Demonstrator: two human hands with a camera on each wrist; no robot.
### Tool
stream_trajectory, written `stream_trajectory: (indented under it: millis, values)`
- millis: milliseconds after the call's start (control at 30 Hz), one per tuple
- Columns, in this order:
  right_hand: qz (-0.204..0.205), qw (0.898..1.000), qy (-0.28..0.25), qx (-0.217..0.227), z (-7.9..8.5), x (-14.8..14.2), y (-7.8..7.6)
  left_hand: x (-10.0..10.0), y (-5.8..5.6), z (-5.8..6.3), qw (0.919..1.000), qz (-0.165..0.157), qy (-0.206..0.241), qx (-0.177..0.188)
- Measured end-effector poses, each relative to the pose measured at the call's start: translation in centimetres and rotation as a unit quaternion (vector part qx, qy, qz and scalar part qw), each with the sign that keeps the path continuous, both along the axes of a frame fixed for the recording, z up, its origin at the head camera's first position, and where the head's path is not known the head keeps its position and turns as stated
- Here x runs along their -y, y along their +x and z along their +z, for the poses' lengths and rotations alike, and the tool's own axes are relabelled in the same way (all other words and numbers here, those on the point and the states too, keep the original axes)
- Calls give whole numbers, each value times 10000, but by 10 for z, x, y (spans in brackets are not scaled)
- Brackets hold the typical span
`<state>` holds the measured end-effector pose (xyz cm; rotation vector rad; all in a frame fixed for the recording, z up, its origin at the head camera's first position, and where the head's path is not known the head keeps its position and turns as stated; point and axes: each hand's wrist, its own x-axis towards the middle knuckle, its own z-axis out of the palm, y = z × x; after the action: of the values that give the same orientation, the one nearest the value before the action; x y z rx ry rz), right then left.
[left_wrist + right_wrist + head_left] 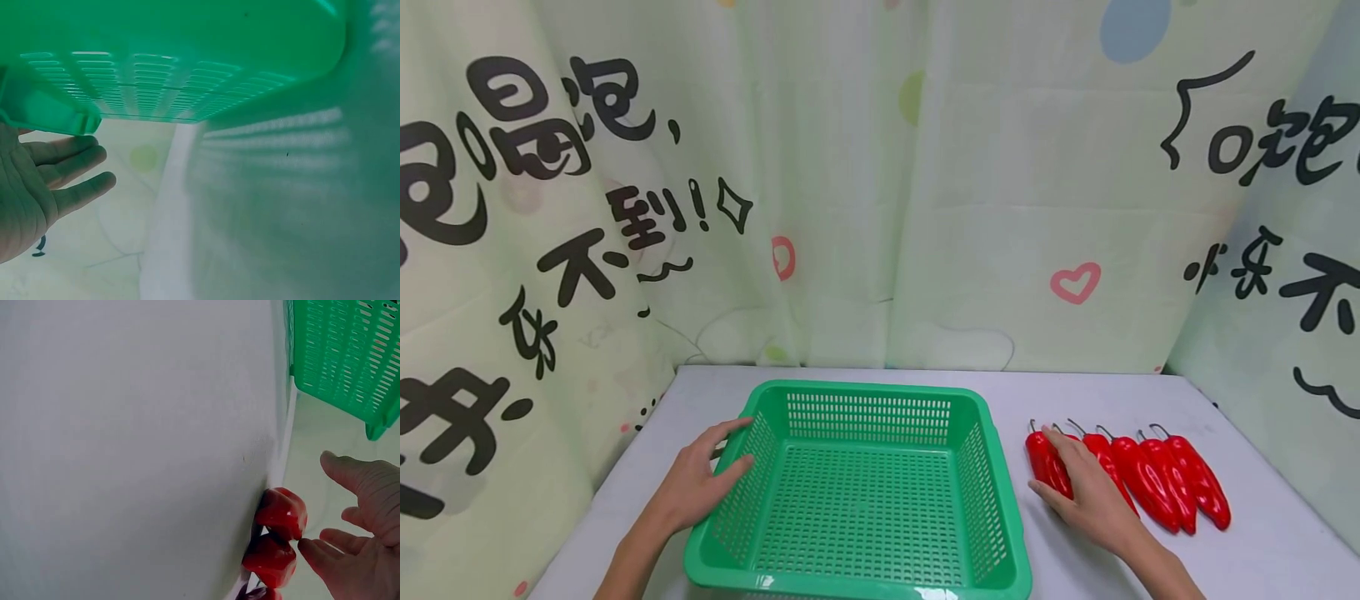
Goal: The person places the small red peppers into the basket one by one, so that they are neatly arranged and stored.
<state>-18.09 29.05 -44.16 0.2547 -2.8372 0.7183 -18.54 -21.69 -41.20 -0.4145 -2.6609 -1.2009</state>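
Left hand (702, 477) rests loose-fingered on the green plastic basket (868, 387), perhaps steadying it; empty right hand (1092, 493) splays over red chili peppers (1142, 483).

Basket (865, 387) glossy plastic; peppers (1141, 482) smooth, glossy; curtain (985, 167) matt cloth.

Gap between basket (857, 512) and peppers (1142, 483) (right hand (1090, 493) bordering it), open top, slotted walls (868, 418) barring sideways entry.

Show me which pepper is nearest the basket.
The leftmost pepper in the row, partly behind the right hand: every other pepper lies to its right, farther from the basket.
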Motion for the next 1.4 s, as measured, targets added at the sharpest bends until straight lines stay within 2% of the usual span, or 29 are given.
stream_trajectory:
  millis: [667,900,1167,1400]
  values:
    - [105,9994,327,88,-4,-2,-9,4,-5,-4,9990,-118,-182,-382]
    - [9,9978,575,322,-4,1,-11,3,-6,-8,9969,-326,-136,-698]
    - [-4,9974,606,394,-1,5,-10,3,-5,-9,9926,-489,-452,-1020]
    - [-39,9974,632,357,0,6,-10,3,-6,-9,9932,-591,-405,-917]
